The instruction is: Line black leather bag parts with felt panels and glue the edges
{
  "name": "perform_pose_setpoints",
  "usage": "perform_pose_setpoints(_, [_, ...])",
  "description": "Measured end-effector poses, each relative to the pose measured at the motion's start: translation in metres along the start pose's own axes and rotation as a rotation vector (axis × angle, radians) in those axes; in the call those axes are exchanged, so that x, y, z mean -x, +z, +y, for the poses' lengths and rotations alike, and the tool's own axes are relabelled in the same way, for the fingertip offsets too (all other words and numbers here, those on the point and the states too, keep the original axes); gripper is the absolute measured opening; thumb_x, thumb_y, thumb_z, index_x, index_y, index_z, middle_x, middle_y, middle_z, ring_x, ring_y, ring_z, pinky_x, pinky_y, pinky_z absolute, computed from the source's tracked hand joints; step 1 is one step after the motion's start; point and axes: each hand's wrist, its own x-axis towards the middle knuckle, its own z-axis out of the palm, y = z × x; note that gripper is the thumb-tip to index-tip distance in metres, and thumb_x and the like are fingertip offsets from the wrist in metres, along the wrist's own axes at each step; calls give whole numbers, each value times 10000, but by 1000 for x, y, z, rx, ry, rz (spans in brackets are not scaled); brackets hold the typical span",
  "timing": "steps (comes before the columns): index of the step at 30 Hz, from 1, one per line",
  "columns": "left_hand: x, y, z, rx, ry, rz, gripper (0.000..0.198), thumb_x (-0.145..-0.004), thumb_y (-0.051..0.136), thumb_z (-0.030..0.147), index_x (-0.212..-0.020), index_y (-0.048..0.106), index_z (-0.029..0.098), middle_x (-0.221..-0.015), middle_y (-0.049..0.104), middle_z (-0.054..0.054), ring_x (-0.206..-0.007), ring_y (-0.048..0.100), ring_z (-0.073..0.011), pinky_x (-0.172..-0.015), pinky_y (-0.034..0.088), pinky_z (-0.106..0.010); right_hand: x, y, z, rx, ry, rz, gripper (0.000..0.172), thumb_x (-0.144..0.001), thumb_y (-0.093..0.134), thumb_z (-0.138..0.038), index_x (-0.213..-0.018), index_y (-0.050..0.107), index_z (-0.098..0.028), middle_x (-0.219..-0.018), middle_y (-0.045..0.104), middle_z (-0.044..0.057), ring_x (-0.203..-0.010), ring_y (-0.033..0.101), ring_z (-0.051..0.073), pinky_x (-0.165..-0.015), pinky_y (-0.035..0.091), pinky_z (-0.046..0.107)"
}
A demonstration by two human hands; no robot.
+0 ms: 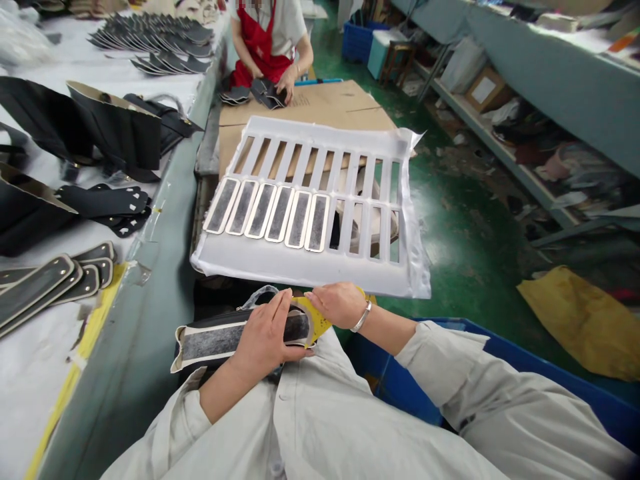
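Note:
My left hand (pixel 265 340) is closed around a long dark strap piece with a cream border (pixel 210 340), held over my lap. My right hand (pixel 337 303) grips the strap's right end, fingers curled, beside something yellow (pixel 320 327). Just beyond my hands lies a white slotted template board (pixel 300 263). Several matching dark strips (pixel 273 213) fill the left slots of its lower row; the other slots are open.
A long worktable (pixel 150 280) on my left carries black bag parts (pixel 100 127) and stacked straps (pixel 45 283). A person in a red apron (pixel 265 40) works at cardboard (pixel 320 100) ahead. Blue bin (pixel 500 367) and green floor on the right.

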Motion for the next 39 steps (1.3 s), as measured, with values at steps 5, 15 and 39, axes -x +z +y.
perform_pose_setpoints(5, [1,-2,3,-29,8,-26,988,-594,667,654,-1330,368,66,-1294,497,-219,-1131,516,-337,-913,415,-421,2,2,2,8,-42,19,554,-962,184,-453,-807,639,-177,-767,696,72,-690,642,170,-567,347,252])
perform_pose_setpoints(15, [4,-6,9,-14,43,-30,846,-624,705,535,-1282,439,73,-1249,541,-197,-1110,527,-321,-941,404,-427,10,2,0,41,-79,14,552,-964,188,-448,-796,637,-175,-755,695,75,-676,640,177,-554,342,254])
perform_pose_setpoints(39, [19,1,3,-165,105,72,783,-740,556,626,-1231,505,18,-1275,528,-220,-1183,489,-311,-1018,385,-436,33,-8,13,-323,-19,-172,530,-931,293,-461,-636,623,-170,-610,622,70,-505,487,123,-500,309,253])
